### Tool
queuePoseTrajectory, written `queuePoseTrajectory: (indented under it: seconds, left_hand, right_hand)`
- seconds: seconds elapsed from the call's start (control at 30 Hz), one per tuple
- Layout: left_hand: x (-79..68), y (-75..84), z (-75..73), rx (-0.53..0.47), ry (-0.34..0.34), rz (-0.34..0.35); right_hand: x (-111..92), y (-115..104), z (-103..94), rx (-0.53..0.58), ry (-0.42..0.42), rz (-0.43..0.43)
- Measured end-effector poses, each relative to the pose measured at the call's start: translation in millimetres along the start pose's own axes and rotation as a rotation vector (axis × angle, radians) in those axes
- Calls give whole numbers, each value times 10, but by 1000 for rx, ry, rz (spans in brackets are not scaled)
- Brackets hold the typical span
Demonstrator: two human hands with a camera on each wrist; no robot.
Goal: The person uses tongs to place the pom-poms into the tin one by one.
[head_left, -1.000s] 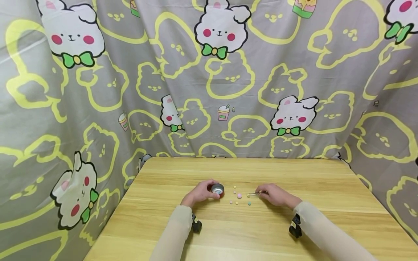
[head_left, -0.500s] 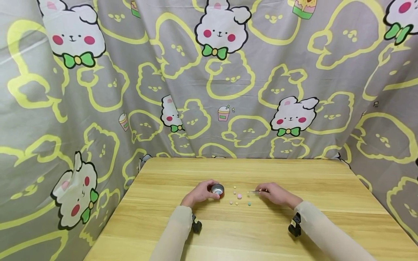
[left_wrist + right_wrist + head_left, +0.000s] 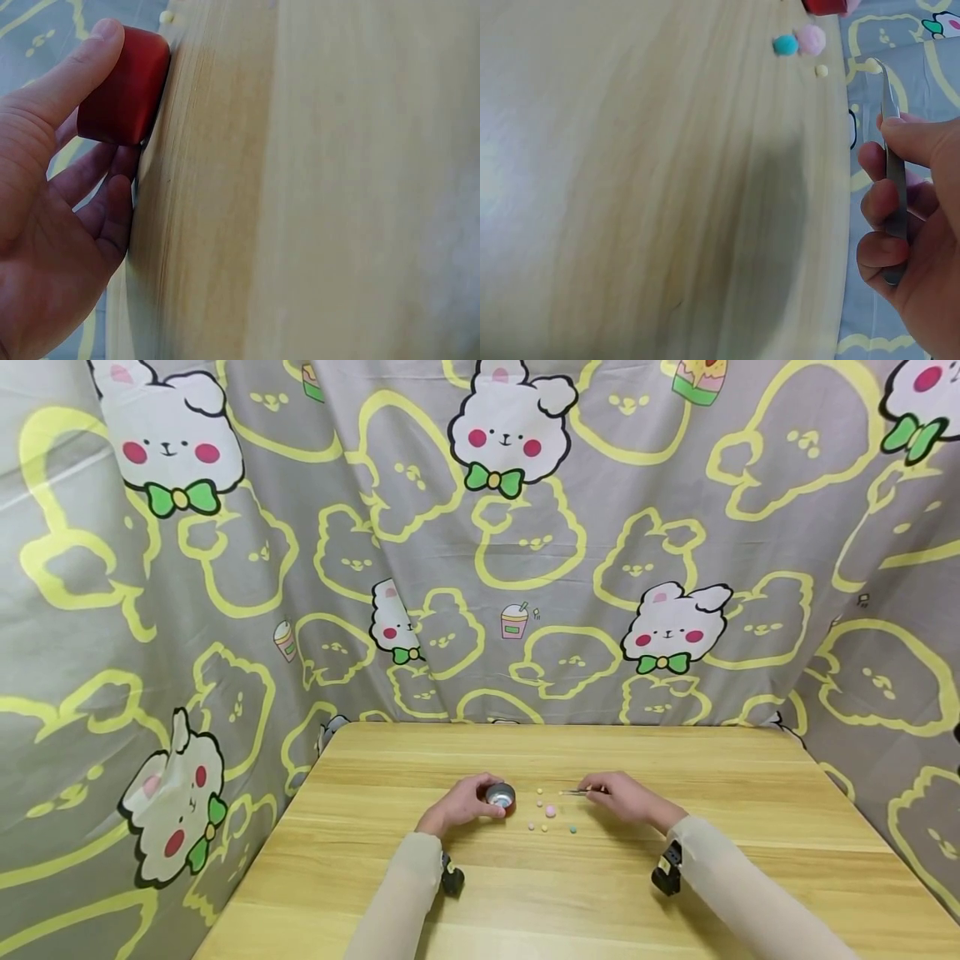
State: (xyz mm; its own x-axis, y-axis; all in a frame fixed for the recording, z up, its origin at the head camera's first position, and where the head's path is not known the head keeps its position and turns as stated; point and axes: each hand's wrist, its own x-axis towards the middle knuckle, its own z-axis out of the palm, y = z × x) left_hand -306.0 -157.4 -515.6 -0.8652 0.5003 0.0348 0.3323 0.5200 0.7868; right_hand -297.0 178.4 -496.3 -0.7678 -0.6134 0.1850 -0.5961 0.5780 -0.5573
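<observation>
My left hand [image 3: 463,800] holds a small round tin [image 3: 500,797] by its side. In the head view the tin's silvery inside faces up; the left wrist view shows its red outer wall [image 3: 129,86] between thumb and fingers. In my right hand [image 3: 624,795] are metal tweezers [image 3: 894,195], pinched by the thumb and forefinger, with the other fingers curled along the shank. At their bent tips sits a small pale yellow pom-pom [image 3: 873,66], raised over the table. Between the hands lie a larger pink pom-pom [image 3: 551,811], a teal one [image 3: 573,829] and several smaller ones.
The wooden table [image 3: 495,902] bears the loose pom-poms near its middle. A grey patterned curtain [image 3: 450,552] hangs behind the table and along both sides. Each wrist wears a black camera mount, such as the right one [image 3: 666,868].
My right hand has moved away from me and slightly left, lifting the tweezers with the yellow pom-pom from the table. The left hand and the tin stay put.
</observation>
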Motion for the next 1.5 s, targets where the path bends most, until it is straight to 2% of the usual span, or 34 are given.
queuePoseTrajectory:
  seconds: [0.3,0.57,0.93,1.23,1.5]
  left_hand:
    - [5,5,-7,18,-2,-5]
    - [9,-8,-3,30,-5,2]
    - [13,-20,18,1,-10,-26]
    - [3,-8,18,9,4,-3]
    - [0,-6,16,28,5,-12]
  right_hand:
    - [100,-113,-26,12,-29,20]
    - [211,-202,4,23,-11,-36]
    - [341,-309,83,23,-19,-33]
    - [466,-428,148,21,-21,-50]
    - [572,-513,189,16,-27,-74]
